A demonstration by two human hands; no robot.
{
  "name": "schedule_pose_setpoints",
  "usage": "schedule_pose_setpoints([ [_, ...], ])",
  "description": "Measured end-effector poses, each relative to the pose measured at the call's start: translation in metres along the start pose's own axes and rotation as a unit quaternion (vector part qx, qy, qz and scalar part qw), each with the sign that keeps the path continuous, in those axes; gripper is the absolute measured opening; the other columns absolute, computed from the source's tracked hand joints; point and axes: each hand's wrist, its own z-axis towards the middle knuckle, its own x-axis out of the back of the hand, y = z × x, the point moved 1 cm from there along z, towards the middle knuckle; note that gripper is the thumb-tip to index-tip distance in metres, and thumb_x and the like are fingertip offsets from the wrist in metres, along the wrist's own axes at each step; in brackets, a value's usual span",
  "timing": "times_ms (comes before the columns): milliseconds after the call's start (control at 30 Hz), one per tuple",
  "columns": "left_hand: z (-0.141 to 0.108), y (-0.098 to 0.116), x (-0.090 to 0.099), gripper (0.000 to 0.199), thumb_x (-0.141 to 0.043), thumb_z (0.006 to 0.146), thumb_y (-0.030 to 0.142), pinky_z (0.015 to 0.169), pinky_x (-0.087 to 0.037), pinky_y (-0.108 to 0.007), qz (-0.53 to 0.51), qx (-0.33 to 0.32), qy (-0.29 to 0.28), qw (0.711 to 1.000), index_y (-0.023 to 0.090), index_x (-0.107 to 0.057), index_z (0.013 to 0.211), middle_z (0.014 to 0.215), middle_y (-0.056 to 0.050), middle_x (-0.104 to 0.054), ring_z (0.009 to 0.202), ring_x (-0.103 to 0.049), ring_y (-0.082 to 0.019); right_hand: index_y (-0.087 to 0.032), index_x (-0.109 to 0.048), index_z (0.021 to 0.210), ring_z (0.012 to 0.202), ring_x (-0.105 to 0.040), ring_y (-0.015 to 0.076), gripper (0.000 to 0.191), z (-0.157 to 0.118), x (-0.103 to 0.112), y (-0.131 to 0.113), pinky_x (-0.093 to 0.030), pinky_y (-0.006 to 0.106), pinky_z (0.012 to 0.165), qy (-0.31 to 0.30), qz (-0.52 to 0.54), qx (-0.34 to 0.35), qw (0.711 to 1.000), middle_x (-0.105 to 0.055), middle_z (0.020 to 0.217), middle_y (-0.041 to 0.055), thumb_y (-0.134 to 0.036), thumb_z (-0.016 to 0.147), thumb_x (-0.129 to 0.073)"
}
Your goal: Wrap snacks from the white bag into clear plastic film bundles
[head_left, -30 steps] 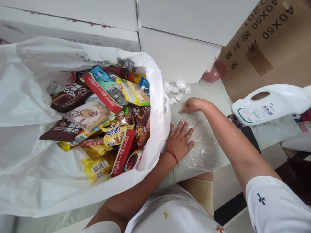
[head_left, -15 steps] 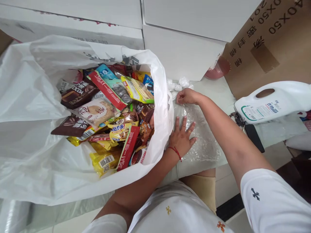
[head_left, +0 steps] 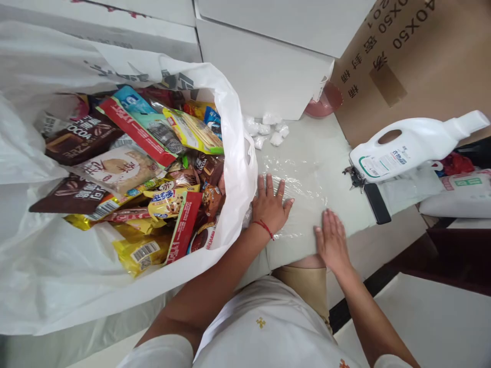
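- The right hand point(head_left: 333, 240) is lying flat, palm down, its fingers straight and close together; it is gripping nothing, and its fingertips are resting at the near right part of the clear plastic film point(head_left: 301, 176).
- The left hand point(head_left: 270, 207), wearing a red cord point(head_left: 264, 229) at the wrist, is pressing palm down on the film with fingers spread wide, grasping nothing.
- The film is lying spread over the pale tabletop point(head_left: 358, 214), reaching beyond both hands.
- Left of the hands, a big white plastic bag point(head_left: 240, 168) is gaping, and wrapped snacks point(head_left: 126, 168) are filling it.
- To the right, a black flat object point(head_left: 378, 203) and keys point(head_left: 355, 177) are lying just beside a white bottle point(head_left: 410, 148), which is resting on its side.
- Beyond the film, small crumpled clear bundles point(head_left: 271, 125) are sitting in a cluster.
- Farther back, a reddish bowl point(head_left: 326, 99) is sitting between white boxes point(head_left: 261, 66) and a printed cardboard box point(head_left: 414, 61).
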Motion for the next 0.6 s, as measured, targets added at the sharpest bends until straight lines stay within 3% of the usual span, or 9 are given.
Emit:
schedule_pose_setpoints([
  [67, 0.000, -0.001, 0.000, 0.069, -0.029, 0.103, 0.061, 0.119, -0.018, -0.075, 0.007, -0.007, -0.008, 1.000, 0.025, -0.035, 0.162, 0.173, -0.016, -0.018, 0.159, -0.010, -0.042, -0.009, -0.031, 0.162, 0.156, -0.025, 0.0392, 0.070, -0.004, 0.003, 0.035, -0.025, 0.066, 0.123, 0.038, -0.009, -0.083, 0.996, -0.032, 0.166, 0.0244, -0.050, 0.106, -0.027],
  [133, 0.000, 0.000, 0.000, 0.070, -0.029, 0.102, 0.062, 0.118, -0.018, -0.076, 0.014, -0.011, -0.015, 1.000, 0.025, -0.036, 0.162, 0.173, -0.016, -0.018, 0.159, -0.010, -0.042, -0.005, -0.034, 0.160, 0.156, -0.026, 0.0406, 0.073, 0.001, 0.011, 0.048, -0.027, 0.066, 0.122, 0.083, 0.005, -0.119, 0.989, -0.033, 0.164, 0.0281, -0.052, 0.106, -0.025],
  [233, -0.003, 0.002, 0.004, 0.071, -0.028, 0.102, 0.062, 0.118, -0.016, -0.077, 0.020, -0.012, -0.007, 1.000, 0.024, -0.035, 0.162, 0.173, -0.014, -0.017, 0.159, -0.009, -0.043, -0.010, -0.030, 0.162, 0.158, -0.023, 0.0357, 0.068, 0.014, 0.018, 0.017, -0.027, 0.062, 0.124, 0.101, 0.042, -0.041, 0.993, -0.029, 0.167, 0.0237, -0.048, 0.106, -0.028],
  [333, -0.012, 0.002, 0.007, 0.068, -0.027, 0.104, 0.059, 0.121, -0.014, -0.073, 0.021, -0.037, 0.019, 0.999, 0.024, -0.035, 0.162, 0.173, -0.013, -0.016, 0.160, -0.010, -0.037, -0.022, -0.029, 0.165, 0.159, -0.023, 0.0302, 0.062, 0.022, 0.009, -0.029, -0.028, 0.057, 0.126, 0.025, 0.061, 0.104, 0.992, -0.029, 0.170, 0.0127, -0.044, 0.106, -0.033],
  [400, -0.019, -0.002, 0.007, 0.066, -0.031, 0.104, 0.056, 0.124, -0.014, -0.069, 0.017, -0.062, 0.018, 0.998, 0.024, -0.037, 0.161, 0.173, -0.013, -0.018, 0.160, -0.012, -0.035, -0.024, -0.035, 0.162, 0.158, -0.026, 0.0302, 0.059, 0.023, 0.000, -0.036, -0.028, 0.057, 0.125, 0.005, 0.047, 0.131, 0.990, -0.033, 0.168, 0.0111, -0.042, 0.106, -0.034],
  [500, -0.028, -0.012, 0.005, 0.067, -0.040, 0.102, 0.056, 0.125, -0.017, -0.065, -0.008, -0.075, -0.014, 0.997, 0.021, -0.042, 0.159, 0.172, -0.013, -0.022, 0.160, -0.016, -0.036, -0.012, -0.049, 0.153, 0.154, -0.034, 0.0340, 0.060, 0.029, -0.005, -0.005, -0.030, 0.060, 0.123, 0.044, 0.019, 0.081, 0.996, -0.044, 0.161, 0.0194, -0.043, 0.106, -0.029],
  [600, -0.031, -0.018, -0.002, 0.072, -0.049, 0.098, 0.057, 0.126, -0.022, -0.059, -0.066, -0.065, -0.030, 0.995, 0.018, -0.042, 0.159, 0.173, -0.014, -0.019, 0.159, -0.016, -0.037, 0.000, -0.062, 0.135, 0.141, -0.049, 0.0431, 0.072, 0.053, 0.015, 0.022, -0.037, 0.066, 0.115, 0.099, 0.014, 0.021, 0.995, -0.057, 0.143, 0.0318, -0.054, 0.101, -0.029],
])
